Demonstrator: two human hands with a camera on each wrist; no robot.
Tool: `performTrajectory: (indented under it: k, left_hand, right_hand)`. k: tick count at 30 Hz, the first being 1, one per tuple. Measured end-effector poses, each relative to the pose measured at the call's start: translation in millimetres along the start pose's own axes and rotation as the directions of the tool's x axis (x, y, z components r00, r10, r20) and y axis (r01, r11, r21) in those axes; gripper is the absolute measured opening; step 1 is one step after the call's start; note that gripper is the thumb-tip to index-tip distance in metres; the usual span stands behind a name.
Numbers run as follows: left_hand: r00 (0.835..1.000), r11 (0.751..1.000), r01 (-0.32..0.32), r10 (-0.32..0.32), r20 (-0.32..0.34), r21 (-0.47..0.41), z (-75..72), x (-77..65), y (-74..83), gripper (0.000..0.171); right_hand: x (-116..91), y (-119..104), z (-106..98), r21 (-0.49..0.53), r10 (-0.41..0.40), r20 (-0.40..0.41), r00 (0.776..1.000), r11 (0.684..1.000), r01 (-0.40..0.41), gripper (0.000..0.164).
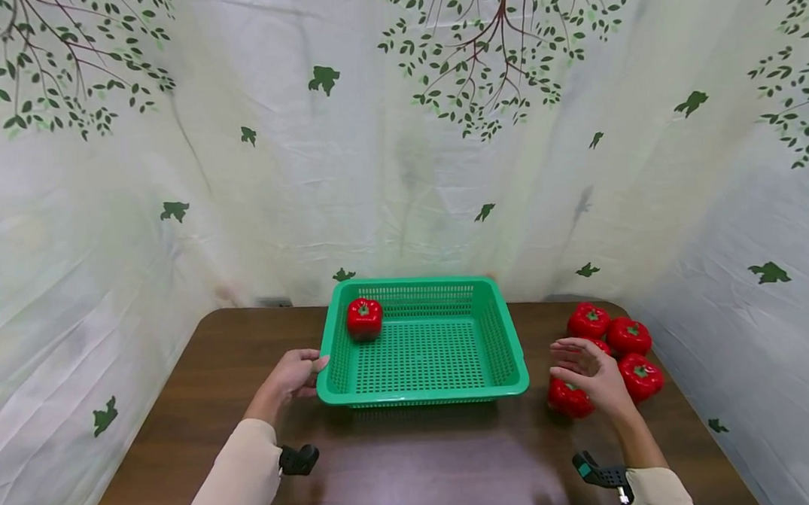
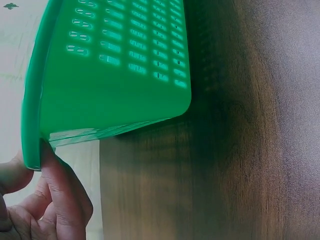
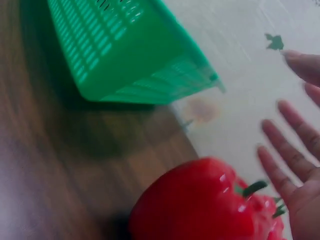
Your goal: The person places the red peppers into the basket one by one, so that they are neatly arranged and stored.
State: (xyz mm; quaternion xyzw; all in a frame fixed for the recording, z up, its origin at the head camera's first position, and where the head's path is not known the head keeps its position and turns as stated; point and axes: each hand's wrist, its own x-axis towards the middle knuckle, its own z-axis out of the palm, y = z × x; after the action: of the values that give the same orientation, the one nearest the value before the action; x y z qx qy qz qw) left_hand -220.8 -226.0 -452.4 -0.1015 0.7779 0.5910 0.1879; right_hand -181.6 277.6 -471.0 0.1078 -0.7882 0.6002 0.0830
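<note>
A green plastic basket (image 1: 424, 395) with perforated walls stands on the table, one red bell pepper (image 1: 364, 319) inside at its back left. My left hand (image 1: 296, 374) pinches the basket's left rim between thumb and fingers; the left wrist view shows the thumb (image 2: 15, 175) on the rim's outer side. My right hand (image 1: 589, 372) is over the group of red peppers at the right, fingers spread and nothing held. In the right wrist view the nearest pepper (image 3: 195, 205), with a green stem, lies below the open fingers (image 3: 287, 150).
Several red peppers, among them one at the back (image 1: 588, 320) and one at the right (image 1: 641, 377), sit close together near the right edge of the brown wooden table (image 1: 414, 463). A pale leaf-patterned cloth (image 1: 401, 170) hangs behind and at both sides.
</note>
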Motion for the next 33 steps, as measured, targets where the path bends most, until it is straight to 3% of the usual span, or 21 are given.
performTrajectory:
  k: [5,9,16,33]
  left_hand:
    - [1.000,1.000,0.011,-0.011,-0.015,-0.004,-0.7,0.4,-2.2,0.045]
    - [1.000,1.000,0.015,-0.016,-0.013,-0.010,-1.1,0.4,-4.2,0.044]
    - [1.000,1.000,0.012,-0.012,-0.012,-0.016,-2.2,-1.1,-1.9,0.043]
    - [1.000,1.000,-0.001,0.001,-0.001,-0.019,-0.8,-0.1,-1.2,0.046]
  right_hand:
    - [-8.1,5.6,-2.8,0.014,-0.040,-0.101,0.994,0.999,0.041,0.046]
    - [-14.4,11.5,-5.5,0.025,-0.086,-0.113,0.990,0.996,0.089,0.043]
    - [-23.1,22.3,-9.3,-0.011,-0.071,-0.151,0.986,0.997,0.070,0.042]
    - [-38.8,40.6,-8.3,-0.074,0.126,-0.202,0.971,0.987,-0.143,0.056]
